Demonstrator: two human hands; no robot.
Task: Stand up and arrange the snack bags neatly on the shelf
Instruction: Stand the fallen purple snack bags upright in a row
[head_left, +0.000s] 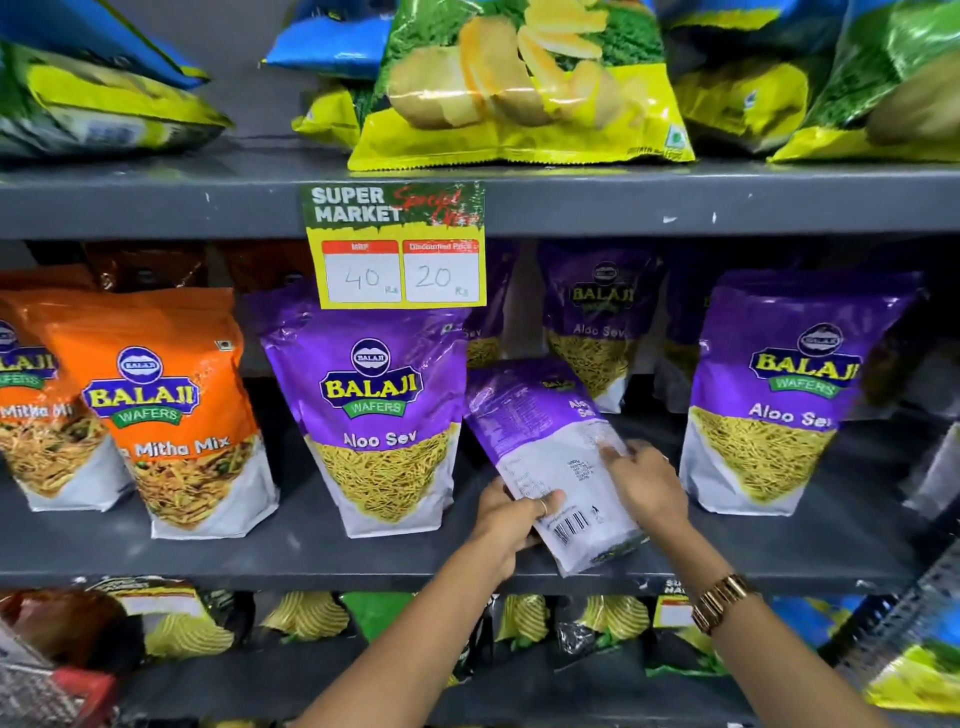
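Observation:
A purple Aloo Sev bag (540, 436) leans tilted with its back side facing me, over the front of the grey middle shelf (311, 551). My left hand (506, 525) grips its lower left corner, thumb across the white panel. My right hand (641, 480) holds its right edge, a gold watch on the wrist. Another purple Aloo Sev bag (376, 415) stands upright just to the left, and a third Aloo Sev bag (779, 395) stands upright to the right. Further purple bags (597, 322) stand behind.
Orange Mitha Mix bags (166, 415) stand at the left of the same shelf. A yellow price tag (397, 265) hangs from the shelf above, which carries green and yellow chip bags (519, 88). More chip bags (306, 616) fill the shelf below.

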